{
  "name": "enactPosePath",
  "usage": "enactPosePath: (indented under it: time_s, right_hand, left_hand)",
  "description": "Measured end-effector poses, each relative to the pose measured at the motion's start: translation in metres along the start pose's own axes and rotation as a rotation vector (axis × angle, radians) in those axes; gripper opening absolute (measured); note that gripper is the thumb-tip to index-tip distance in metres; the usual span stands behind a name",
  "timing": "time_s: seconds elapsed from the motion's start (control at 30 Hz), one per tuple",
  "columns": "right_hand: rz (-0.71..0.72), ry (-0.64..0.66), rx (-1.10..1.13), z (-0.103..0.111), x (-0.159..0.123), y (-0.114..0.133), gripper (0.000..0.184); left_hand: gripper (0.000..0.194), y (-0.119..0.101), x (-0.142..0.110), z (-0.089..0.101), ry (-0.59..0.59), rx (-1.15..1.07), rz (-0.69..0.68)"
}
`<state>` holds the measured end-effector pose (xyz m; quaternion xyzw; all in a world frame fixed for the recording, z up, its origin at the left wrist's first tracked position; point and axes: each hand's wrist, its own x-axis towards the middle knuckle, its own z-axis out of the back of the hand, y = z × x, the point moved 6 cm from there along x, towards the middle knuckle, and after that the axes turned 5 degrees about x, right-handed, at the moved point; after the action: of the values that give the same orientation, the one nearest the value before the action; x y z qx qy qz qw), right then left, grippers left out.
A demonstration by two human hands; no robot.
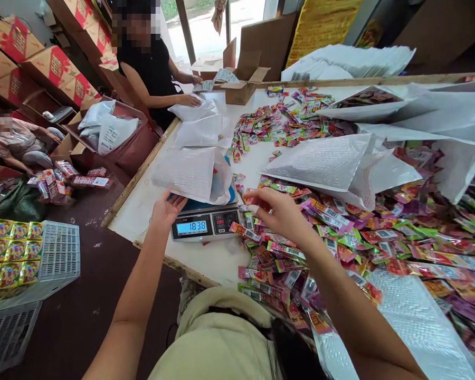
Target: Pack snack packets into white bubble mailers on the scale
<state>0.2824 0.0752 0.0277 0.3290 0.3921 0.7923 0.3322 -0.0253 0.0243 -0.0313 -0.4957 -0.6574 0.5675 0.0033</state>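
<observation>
A white bubble mailer [182,171] lies on a digital scale [206,224], its mouth open toward the right. The lit display shows the digits 1838; a decimal point is hard to make out. My left hand [169,208] is open, fingers stretched along the mailer's near edge at the left of the scale. To the right of the scale, my right hand [277,211] hovers over loose snack sachets [287,250], fingers curved and apart, with nothing plainly held. One orange sachet [245,231] rests against the scale's right corner.
More filled mailers [320,163] stand open on the right, among heaped sachets. Across the table, a co-worker [150,79] touches another mailer [196,108] near an open carton [241,89]. A second person [24,142] sits at far left. A plastic crate [59,253] stands on the floor.
</observation>
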Motion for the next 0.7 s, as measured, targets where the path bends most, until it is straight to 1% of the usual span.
enactPosePath:
  time_s: [0.1,0.23,0.3,0.4,0.5,0.6,0.63,0.7]
  right_hand:
    - [-0.055,-0.041,0.043,0.01,-0.004,-0.016,0.028]
    - [-0.069,-0.035,0.061,0.005,0.008,-0.026,0.026]
    - [-0.066,-0.025,0.067,-0.002,0.02,-0.027,0.025]
    - [-0.01,0.008,0.071,-0.014,0.04,-0.022,0.027]
    - [0.05,0.026,0.037,-0.023,0.059,-0.015,0.032]
    - [0.086,0.035,-0.008,-0.033,0.079,-0.013,0.038]
    - [0.106,0.061,-0.018,-0.039,0.087,-0.013,0.041]
    - [0.182,0.152,-0.037,-0.06,0.103,-0.016,0.046]
  left_hand:
    - [0.004,-0.003,-0.011,0.009,-0.034,0.056,-0.031]
    - [0.002,-0.013,-0.025,0.02,-0.119,0.098,-0.122]
    - [0.005,-0.019,-0.032,0.025,-0.151,0.111,-0.169]
    - [0.007,-0.026,-0.04,0.032,-0.174,0.122,-0.218]
    - [0.009,-0.027,-0.044,0.038,-0.175,0.117,-0.231]
    - [0.01,-0.025,-0.044,0.045,-0.198,0.099,-0.222]
    - [0.01,-0.023,-0.043,0.047,-0.204,0.095,-0.221]
    - [0.011,-0.021,-0.04,0.049,-0.207,0.091,-0.22]
